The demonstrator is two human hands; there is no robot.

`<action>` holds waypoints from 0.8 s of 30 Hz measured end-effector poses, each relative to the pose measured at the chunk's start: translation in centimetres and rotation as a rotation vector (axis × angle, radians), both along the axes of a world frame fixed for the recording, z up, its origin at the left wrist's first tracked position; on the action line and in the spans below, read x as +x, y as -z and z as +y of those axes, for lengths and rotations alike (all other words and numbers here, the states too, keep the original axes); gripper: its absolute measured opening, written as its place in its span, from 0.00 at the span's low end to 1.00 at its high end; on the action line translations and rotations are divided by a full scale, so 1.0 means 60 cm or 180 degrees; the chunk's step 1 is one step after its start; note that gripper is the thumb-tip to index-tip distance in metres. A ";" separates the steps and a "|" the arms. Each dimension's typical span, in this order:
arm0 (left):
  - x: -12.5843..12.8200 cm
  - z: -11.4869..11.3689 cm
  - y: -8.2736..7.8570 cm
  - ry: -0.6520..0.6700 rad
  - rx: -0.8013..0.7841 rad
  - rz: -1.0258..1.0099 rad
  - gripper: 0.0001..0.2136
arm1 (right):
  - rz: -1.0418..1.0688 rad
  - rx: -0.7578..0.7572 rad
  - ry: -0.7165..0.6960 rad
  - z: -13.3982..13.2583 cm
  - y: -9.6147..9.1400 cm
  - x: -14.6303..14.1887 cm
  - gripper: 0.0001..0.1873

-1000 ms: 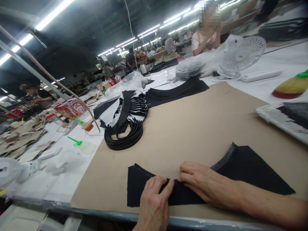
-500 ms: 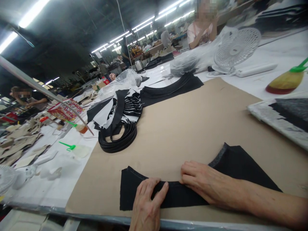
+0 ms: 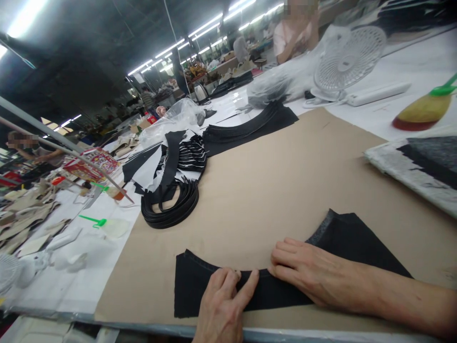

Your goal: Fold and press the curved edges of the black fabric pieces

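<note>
A curved black fabric piece (image 3: 352,247) lies on the brown cardboard sheet (image 3: 285,181) near the table's front edge. My left hand (image 3: 223,307) rests flat on its middle part, fingers stretched out along the upper hem. My right hand (image 3: 310,274) lies on the cloth just to the right, fingers extended and pressing the same curved edge. The two hands nearly touch at the fingertips. Neither grips anything.
A coil of black straps (image 3: 169,207) and striped and black fabric pieces (image 3: 193,155) sit further back. A white fan (image 3: 348,59), a brush (image 3: 423,109) and a grey board (image 3: 414,166) are at the right. Other people work at distant tables. A metal rail (image 3: 143,328) edges the table.
The view has shifted slightly. My left hand's fingers have slid a little along the hem toward the right hand; the right hand has stayed in place on the cloth.
</note>
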State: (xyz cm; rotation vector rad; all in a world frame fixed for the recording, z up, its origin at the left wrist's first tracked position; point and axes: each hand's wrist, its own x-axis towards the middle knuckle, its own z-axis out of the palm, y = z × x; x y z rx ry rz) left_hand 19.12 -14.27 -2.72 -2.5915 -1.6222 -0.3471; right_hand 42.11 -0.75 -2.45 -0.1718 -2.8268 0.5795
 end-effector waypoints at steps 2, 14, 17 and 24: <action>0.003 -0.003 0.008 -0.0036 0.0246 0.0017 0.24 | 0.0015 0.0048 -0.0037 0.000 0.000 0.002 0.09; 0.029 0.007 -0.007 0.0136 0.0515 -0.0050 0.22 | 0.0012 0.0765 -0.0279 -0.007 -0.007 0.006 0.07; 0.047 0.008 -0.006 -0.0054 0.0671 0.0099 0.22 | 0.0049 0.0900 -0.0233 -0.013 -0.003 0.007 0.07; 0.064 -0.024 0.045 -0.0652 0.1048 -0.0279 0.21 | 0.0396 0.0985 -0.0041 -0.025 -0.006 0.006 0.19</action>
